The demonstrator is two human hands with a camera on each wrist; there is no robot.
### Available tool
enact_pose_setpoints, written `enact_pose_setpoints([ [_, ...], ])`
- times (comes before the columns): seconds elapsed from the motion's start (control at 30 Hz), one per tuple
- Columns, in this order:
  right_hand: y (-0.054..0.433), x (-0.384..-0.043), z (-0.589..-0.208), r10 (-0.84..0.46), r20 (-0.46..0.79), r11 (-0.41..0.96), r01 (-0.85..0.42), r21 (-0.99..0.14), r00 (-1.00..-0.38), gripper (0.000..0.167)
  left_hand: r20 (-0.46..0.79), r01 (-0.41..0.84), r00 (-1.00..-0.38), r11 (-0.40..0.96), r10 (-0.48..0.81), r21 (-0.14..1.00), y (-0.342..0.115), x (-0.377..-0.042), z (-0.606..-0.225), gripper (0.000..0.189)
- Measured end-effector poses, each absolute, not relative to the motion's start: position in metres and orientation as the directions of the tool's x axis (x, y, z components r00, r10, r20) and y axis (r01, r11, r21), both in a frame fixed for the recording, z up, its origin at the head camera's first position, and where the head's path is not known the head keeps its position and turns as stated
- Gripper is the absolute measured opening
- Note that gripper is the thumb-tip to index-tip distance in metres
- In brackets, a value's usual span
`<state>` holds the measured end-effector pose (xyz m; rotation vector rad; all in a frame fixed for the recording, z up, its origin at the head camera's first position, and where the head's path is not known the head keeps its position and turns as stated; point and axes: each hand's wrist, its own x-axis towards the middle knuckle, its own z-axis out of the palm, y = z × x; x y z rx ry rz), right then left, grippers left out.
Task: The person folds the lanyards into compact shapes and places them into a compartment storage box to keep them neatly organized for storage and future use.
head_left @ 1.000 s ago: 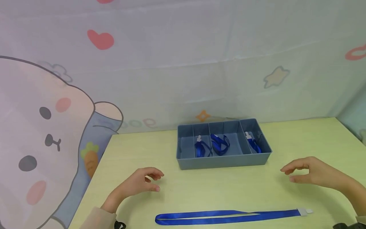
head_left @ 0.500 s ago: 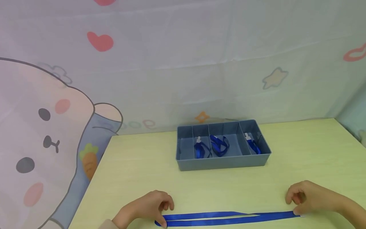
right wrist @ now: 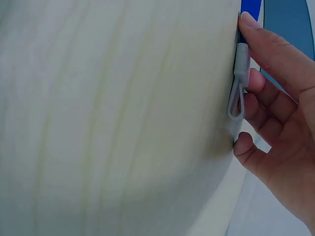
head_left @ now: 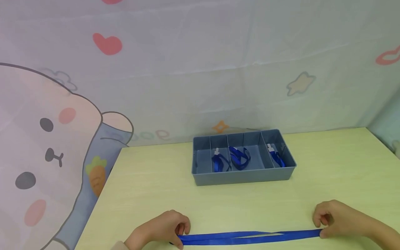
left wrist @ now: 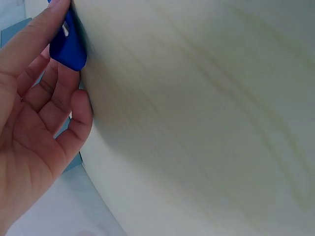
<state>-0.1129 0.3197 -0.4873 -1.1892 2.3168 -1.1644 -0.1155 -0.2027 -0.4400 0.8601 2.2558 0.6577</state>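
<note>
A blue lanyard (head_left: 231, 238) stretches lengthwise along the near part of the table, its two straps lying close together. At its looped left end my left hand (head_left: 167, 227) pinches the strap between thumb and fingers; in the left wrist view the blue loop (left wrist: 69, 46) pokes out past the thumb. My right hand (head_left: 339, 220) pinches the other end, thumb on the strap beside the clip. That pale plastic clip (right wrist: 239, 81) shows in the right wrist view, lying along the curled fingers, while the hand covers it in the head view.
Behind the lanyard stands a grey-blue divided tray (head_left: 243, 177). Blue lanyards lie in several of its compartments: one bundle (head_left: 220, 162) at left, one (head_left: 240, 158) in the middle, one (head_left: 276, 156) at right. A printed cloth (head_left: 200, 69) hangs behind the table (head_left: 150, 180).
Both hands have come down from above the table to the lanyard's two ends and taken hold. Over the last half second its straps have drawn closer together near the left hand.
</note>
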Motion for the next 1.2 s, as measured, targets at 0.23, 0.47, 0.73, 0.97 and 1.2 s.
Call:
enact_pose_setpoints([
  [0.23,0.32,-0.11,-0.49,-0.781,0.131,0.335,-0.585,-0.739,-0.611,0.025,-0.365,0.36,-0.581,0.632,0.727,0.686,-0.204,-0.113,-0.441,0.018],
  [0.47,0.32,-0.109,-0.488,-0.789,0.127,0.32,-0.578,-0.751,-0.602,0.023,-0.302,0.42,-0.576,0.593,0.759,0.687,-0.211,-0.111,-0.442,0.017],
  [0.73,0.325,-0.106,-0.486,-0.759,0.062,0.315,-0.449,-0.836,-0.648,0.017,-0.308,0.394,-0.602,0.61,0.737,0.688,-0.218,-0.112,-0.437,0.016],
  [0.97,0.332,-0.106,-0.48,-0.716,0.034,0.321,-0.372,-0.871,-0.697,0.015,-0.238,0.393,-0.622,0.56,0.746,0.729,-0.226,-0.115,-0.436,0.009],
  [1.2,0.336,-0.11,-0.47,-0.657,0.073,0.379,-0.413,-0.828,-0.751,0.016,-0.198,0.37,-0.664,0.546,0.721,0.751,-0.231,-0.12,-0.431,0.006],
])
